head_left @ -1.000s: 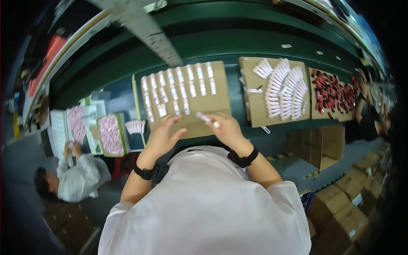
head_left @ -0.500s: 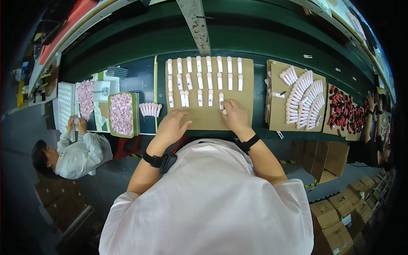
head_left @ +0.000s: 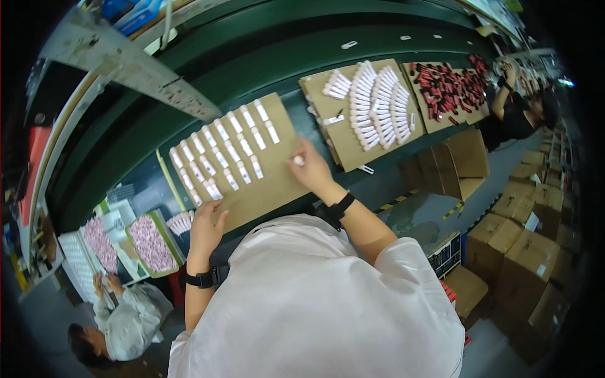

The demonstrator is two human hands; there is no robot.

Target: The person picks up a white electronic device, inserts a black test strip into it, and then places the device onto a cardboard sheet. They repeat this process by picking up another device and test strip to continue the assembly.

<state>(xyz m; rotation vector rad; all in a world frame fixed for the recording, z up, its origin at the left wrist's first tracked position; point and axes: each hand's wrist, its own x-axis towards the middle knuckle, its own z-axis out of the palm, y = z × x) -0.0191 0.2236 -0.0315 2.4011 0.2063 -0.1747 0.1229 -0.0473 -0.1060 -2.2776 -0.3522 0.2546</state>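
Observation:
Rows of small white tubes [head_left: 232, 150] with rounded pale caps lie on a brown cardboard sheet [head_left: 271, 189] before me. My right hand [head_left: 313, 169] is over the sheet's right edge, fingers curled round a similar tube; only its pale round end [head_left: 298, 161] shows, and the rest is hidden in my grip. At the sheet's lower left my left hand [head_left: 208, 228] rests with thumb and fingers apart, holding nothing. Its fingertips are close to two tubes lying side by side [head_left: 212, 189] in the nearest row.
Right of me, stacked cardboard [head_left: 337, 142] carries many capped tubes in fans; beyond it lie red-and-black tubes [head_left: 441, 94]. At left are a green-rimmed tray [head_left: 173, 252] of pale pink pieces and a seated co-worker [head_left: 135, 315]. Another person [head_left: 520, 116] works far right. A post [head_left: 145, 69] stands behind.
The view has turned to the right. My right hand has moved away from the last tube of the nearest row, which lies free, toward the sheet's right edge. My left hand stays open.

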